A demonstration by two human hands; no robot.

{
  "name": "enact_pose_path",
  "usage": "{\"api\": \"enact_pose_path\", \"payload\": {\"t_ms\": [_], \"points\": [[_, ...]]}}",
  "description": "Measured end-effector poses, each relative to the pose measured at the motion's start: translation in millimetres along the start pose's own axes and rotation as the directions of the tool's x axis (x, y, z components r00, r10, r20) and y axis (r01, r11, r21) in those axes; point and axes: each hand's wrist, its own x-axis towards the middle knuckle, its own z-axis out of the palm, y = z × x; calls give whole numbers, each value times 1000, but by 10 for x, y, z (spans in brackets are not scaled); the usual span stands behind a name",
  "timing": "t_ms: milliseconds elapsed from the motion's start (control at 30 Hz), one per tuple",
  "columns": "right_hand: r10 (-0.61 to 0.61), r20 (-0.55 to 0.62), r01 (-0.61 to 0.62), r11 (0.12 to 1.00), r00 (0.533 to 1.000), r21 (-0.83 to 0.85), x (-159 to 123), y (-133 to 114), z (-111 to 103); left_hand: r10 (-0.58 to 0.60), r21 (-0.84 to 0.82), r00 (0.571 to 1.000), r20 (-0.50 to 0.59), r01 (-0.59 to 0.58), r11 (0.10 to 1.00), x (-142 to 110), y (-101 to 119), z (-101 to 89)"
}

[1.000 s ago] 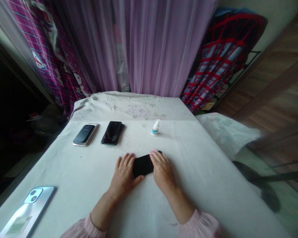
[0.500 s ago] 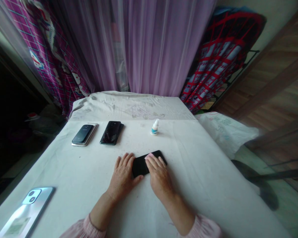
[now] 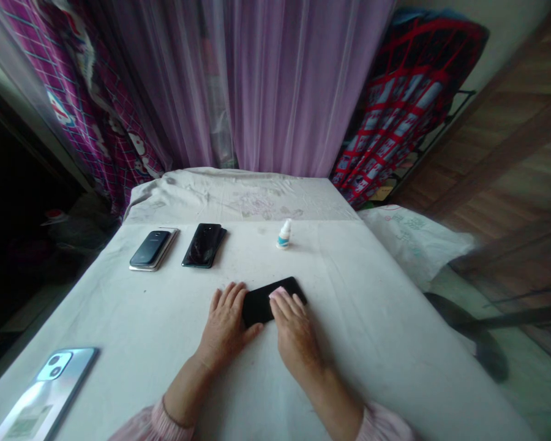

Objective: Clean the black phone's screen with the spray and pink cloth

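Observation:
A black smartphone [image 3: 259,305] lies screen up and slantwise on the white-covered table [image 3: 371,343]. My left hand [image 3: 224,321] grips its left end, with the thumb along the near edge and the fingers at the far side. Over the phone's right half, my right hand [image 3: 296,331] presses a small pink cloth [image 3: 278,293] against the screen under its fingertips. Most of the cloth is hidden by those fingers. Beyond the phone stands a small white spray bottle [image 3: 283,235] with a blue label.
Two stacked phones [image 3: 150,248] lie at the back left, beside another pair of dark phones [image 3: 202,246]. A silvery-blue phone [image 3: 50,392] rests face down at the near left. Purple curtains [image 3: 275,92] hang behind the table; a white plastic bag [image 3: 413,245] is off its right side.
The right hand with the pink cloth has shifted very slightly on the screen. My left hand keeps its grip on the phone. The whole view has moved a little.

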Motion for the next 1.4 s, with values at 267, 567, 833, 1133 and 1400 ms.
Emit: {"api": "enact_pose_path", "payload": {"t_ms": [267, 567, 833, 1133, 1400], "points": [[98, -18, -99, 994, 995, -46, -67, 313, -52, 11, 0, 1000, 13, -11, 1000, 5, -13, -8], [10, 3, -10, 1000, 1000, -23, -142, 65, -39, 9, -2, 1000, -12, -9, 1000, 1, -15, 13], [14, -30, -15, 1000, 999, -23, -263, 159, -108, 20, 5, 1000, -2, -20, 1000, 4, -33, 8], [15, -59, -18, 999, 998, -44, -319, 166, -92, 9, -4, 1000, -18, -9, 1000, 0, -22, 23], [-31, -39, 31, 1000, 999, 0, -304, 58, -116, 13, 4, 1000, -15, -13, 1000, 3, -21, 17]]}}
